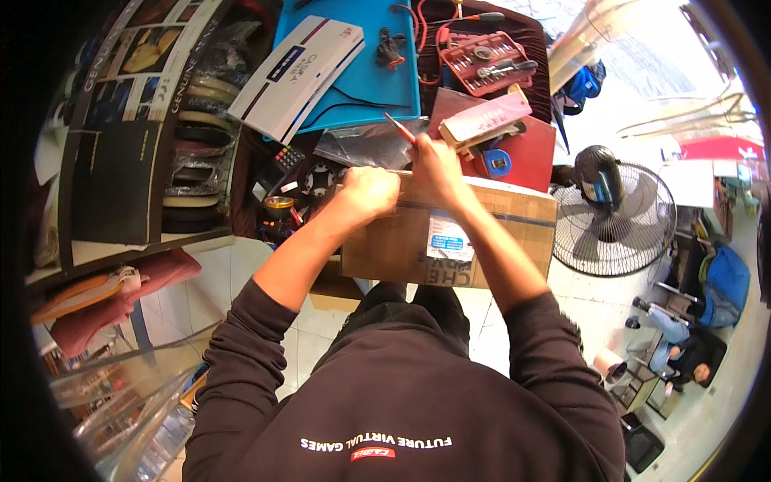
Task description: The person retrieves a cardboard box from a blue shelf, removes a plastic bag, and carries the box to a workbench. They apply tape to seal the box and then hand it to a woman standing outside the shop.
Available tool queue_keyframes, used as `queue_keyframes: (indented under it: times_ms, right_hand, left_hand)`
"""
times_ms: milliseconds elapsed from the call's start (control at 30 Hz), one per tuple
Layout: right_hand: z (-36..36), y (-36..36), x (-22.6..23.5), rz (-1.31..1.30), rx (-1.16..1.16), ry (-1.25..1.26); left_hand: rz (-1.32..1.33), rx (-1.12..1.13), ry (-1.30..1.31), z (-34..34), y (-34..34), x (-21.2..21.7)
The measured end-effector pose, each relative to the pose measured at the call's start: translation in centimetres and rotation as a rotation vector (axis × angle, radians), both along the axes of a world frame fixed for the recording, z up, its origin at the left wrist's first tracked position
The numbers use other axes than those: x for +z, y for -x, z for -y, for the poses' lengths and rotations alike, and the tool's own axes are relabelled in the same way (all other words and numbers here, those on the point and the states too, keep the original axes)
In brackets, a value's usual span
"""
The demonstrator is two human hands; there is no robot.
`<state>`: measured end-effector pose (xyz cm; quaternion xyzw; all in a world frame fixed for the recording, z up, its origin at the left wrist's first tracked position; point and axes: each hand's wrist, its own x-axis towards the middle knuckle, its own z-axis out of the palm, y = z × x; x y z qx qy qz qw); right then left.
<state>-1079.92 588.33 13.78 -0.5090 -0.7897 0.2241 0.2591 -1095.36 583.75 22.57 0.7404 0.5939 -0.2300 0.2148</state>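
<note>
A brown cardboard box (377, 249) with a white and blue label (448, 238) is directly in front of me, at the near edge of the cluttered table. My left hand (371, 193) is closed at the box's upper left edge; its fingertips are hidden. In my closed right hand (438, 165) is a slim reddish pen-like tool (397, 127), its tip pointing up and left, away from the box. That hand is over the box's far edge. Close beyond it lie a dark plastic bag (349, 146), a pink and white carton (486, 120) and a blue round tape measure (497, 163).
A blue tray (401, 88) carries a long white box (299, 74) and dark gloves (390, 48). A red tool case (482, 60) lies farther right. A floor fan (614, 213) stands right of the box, shelves (120, 177) at left. A person (695, 357) sits far right.
</note>
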Motion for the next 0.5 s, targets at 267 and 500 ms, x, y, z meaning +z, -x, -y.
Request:
queue_keyframes:
  times_ms: [267,500]
  right_hand:
    - [17.2,2.2,2.0,-0.373,-0.334,0.441]
    - [17.9,4.6,2.1,-0.217,-0.339,0.433]
  left_hand:
    - [0.022,-0.081,0.037,-0.9,0.4,0.1]
    - [-0.02,-0.109,0.055,-0.7,-0.2,0.5]
